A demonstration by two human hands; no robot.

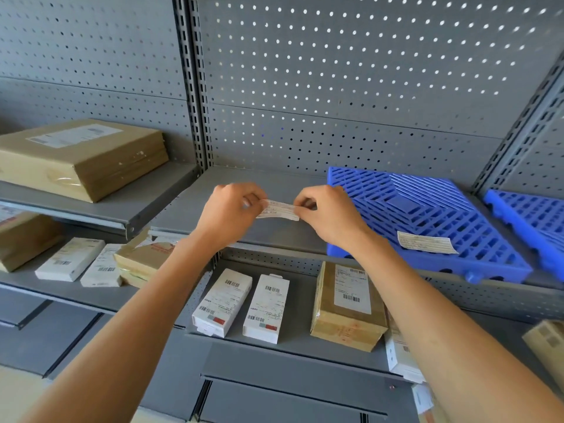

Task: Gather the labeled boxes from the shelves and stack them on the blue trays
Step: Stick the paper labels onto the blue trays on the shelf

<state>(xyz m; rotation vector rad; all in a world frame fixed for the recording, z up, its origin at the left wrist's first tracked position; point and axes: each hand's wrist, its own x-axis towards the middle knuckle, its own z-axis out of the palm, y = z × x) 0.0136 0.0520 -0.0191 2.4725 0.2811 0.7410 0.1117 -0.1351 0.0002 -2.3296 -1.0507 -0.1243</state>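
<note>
Pinching a small white printed paper label by its two short ends, the left hand and the right hand hold it stretched flat between them at the centre of the frame, each thumb pressed against its fingertips on the slip. The label hangs in the air just above the front edge of the grey metal shelf, touching nothing else that I can see.

To the right of the hands, a blue slatted plastic tray lies on the same shelf, its front corner jutting over the edge; a second white label lies on its near part. A second blue tray sits at the right edge of the frame. Neither tray carries a box.

The boxes wait elsewhere: two white barcoded cartons and a brown taped cardboard box on the lower shelf beneath the arms, more white and brown boxes at lower left, and a large flat brown parcel at upper left.

By my judgement this is a labelling step ahead of stacking, with no gathering done. The next move likely calls for setting this slip down, perhaps on a tray or shelf, then freeing both hands to reach for the lower boxes.
</note>
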